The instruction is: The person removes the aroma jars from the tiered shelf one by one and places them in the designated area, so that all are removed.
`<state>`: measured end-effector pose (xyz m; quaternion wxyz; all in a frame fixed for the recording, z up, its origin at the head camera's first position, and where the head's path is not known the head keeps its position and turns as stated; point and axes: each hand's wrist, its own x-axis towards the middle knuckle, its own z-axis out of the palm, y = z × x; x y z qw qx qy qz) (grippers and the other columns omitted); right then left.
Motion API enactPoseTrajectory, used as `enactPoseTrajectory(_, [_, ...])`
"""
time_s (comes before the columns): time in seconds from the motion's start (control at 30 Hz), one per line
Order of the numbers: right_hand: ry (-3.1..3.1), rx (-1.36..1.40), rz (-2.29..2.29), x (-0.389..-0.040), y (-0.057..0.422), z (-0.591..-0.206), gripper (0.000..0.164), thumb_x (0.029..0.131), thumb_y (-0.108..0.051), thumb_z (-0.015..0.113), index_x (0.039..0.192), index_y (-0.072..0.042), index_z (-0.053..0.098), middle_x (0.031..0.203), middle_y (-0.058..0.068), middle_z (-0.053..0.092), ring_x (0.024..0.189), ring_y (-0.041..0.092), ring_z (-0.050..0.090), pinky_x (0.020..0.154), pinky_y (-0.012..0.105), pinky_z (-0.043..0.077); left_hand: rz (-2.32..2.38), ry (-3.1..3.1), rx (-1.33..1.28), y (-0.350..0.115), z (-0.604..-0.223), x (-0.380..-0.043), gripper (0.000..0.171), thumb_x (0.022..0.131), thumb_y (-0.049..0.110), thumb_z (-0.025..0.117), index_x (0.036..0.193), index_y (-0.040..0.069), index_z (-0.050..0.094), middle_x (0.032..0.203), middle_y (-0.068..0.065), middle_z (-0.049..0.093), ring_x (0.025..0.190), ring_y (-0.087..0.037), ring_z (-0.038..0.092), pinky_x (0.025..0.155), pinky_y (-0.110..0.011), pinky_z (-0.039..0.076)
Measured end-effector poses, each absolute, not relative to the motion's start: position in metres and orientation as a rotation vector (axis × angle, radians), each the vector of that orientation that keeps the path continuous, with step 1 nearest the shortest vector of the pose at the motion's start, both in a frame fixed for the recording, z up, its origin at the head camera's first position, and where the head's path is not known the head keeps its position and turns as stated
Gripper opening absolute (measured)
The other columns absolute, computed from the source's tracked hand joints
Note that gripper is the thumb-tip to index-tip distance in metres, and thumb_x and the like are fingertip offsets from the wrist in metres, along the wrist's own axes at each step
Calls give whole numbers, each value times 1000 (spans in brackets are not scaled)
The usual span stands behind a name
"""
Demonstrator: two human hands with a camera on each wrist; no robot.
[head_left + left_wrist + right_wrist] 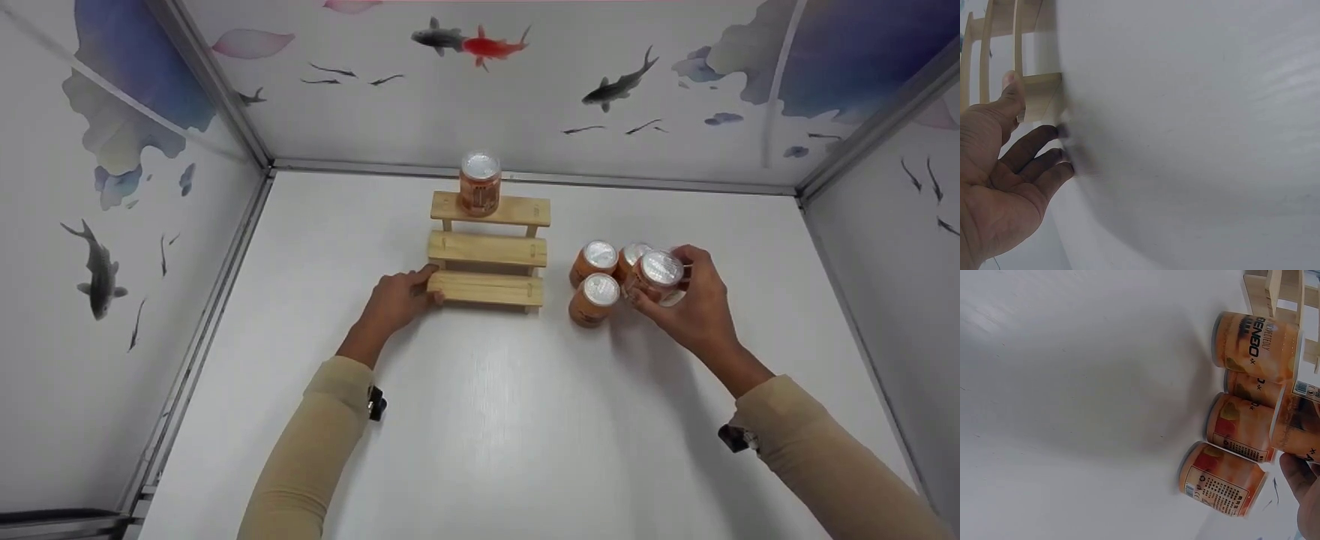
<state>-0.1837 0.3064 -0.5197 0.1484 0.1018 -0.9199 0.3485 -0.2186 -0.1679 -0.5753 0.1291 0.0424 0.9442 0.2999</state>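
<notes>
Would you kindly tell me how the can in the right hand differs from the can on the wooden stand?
The held can is gripped by the right hand; the stand can is untouched. The held can is raised above the table; the stand can rests on the top step. Both are orange with silvery tops.

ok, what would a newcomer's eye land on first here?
Probably the wooden rack in the middle, with its lone can on the top step and the left hand at the left end of the lowest step. Next, likely the orange cluster of four cans right of it on the white table, where the right hand holds another, raised.
</notes>
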Motion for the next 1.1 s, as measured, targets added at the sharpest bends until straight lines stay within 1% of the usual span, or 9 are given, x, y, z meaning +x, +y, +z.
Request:
enactPoseTrajectory(0.13, [-2665, 276, 1012, -182, 308, -524, 87, 86, -21, 97, 149, 6, 44, 138, 22, 59, 120, 39, 67, 96, 34, 58, 862, 2751, 138, -167, -574, -219, 64, 106, 51, 71, 164, 27, 56, 154, -21, 67, 142, -46, 64, 117, -60, 52])
enactPoseTrajectory(0.23, [-2673, 273, 1021, -182, 308, -528, 86, 86, -20, 97, 148, 6, 43, 137, 23, 59, 120, 40, 66, 95, 51, 59, 859, 2750, 138, -167, -574, -219, 63, 107, 51, 70, 164, 28, 56, 153, -21, 68, 141, -46, 65, 116, -60, 53])
enactPoseTrajectory(0.33, [-2671, 280, 1017, -182, 308, -532, 85, 85, -19, 97, 147, 6, 43, 135, 22, 59, 120, 38, 65, 95, 31, 58, 870, 2744, 127, -168, -575, -219, 64, 106, 51, 70, 164, 28, 55, 154, -20, 67, 142, -45, 64, 117, -60, 52])
enactPoseTrajectory(0.4, [-2670, 288, 1014, -181, 309, -536, 84, 85, -18, 97, 146, 5, 44, 135, 22, 60, 119, 37, 66, 91, 19, 51, 875, 2741, 120, -168, -576, -220, 65, 106, 52, 70, 165, 28, 55, 157, -19, 65, 145, -45, 62, 120, -59, 50])
enactPoseTrajectory(0.47, [-2671, 292, 1017, -181, 310, -539, 85, 84, -17, 97, 147, 5, 44, 135, 22, 60, 119, 36, 66, 88, 13, 48, 876, 2740, 118, -169, -577, -220, 66, 106, 52, 71, 165, 28, 55, 158, -18, 65, 147, -45, 60, 122, -59, 49])
enactPoseTrajectory(0.6, [-2703, 281, 1025, -181, 309, -544, 87, 85, -16, 96, 149, 5, 42, 138, 23, 59, 122, 37, 65, 91, 36, 57, 870, 2737, 107, -169, -577, -221, 66, 106, 51, 71, 165, 27, 54, 160, -17, 63, 150, -45, 58, 124, -59, 46])
enactPoseTrajectory(0.73, [-2731, 276, 1034, -182, 309, -548, 88, 85, -14, 96, 150, 6, 41, 141, 25, 59, 127, 39, 65, 94, 56, 59, 864, 2725, 70, -167, -576, -220, 65, 107, 49, 71, 166, 28, 52, 161, -17, 62, 152, -44, 56, 126, -58, 45])
enactPoseTrajectory(0.87, [-2743, 283, 1044, -182, 309, -552, 87, 85, -12, 96, 150, 6, 41, 142, 27, 59, 129, 42, 65, 96, 62, 60, 854, 2727, 52, -166, -575, -220, 64, 108, 47, 70, 167, 29, 52, 162, -16, 62, 152, -43, 56, 126, -58, 46])
enactPoseTrajectory(1.1, [-2767, 267, 1053, -181, 311, -560, 85, 86, -15, 96, 148, 6, 42, 141, 28, 60, 130, 44, 66, 99, 64, 61, 851, 2726, 51, -166, -575, -220, 63, 109, 48, 69, 167, 29, 52, 163, -16, 60, 153, -42, 55, 127, -57, 45])
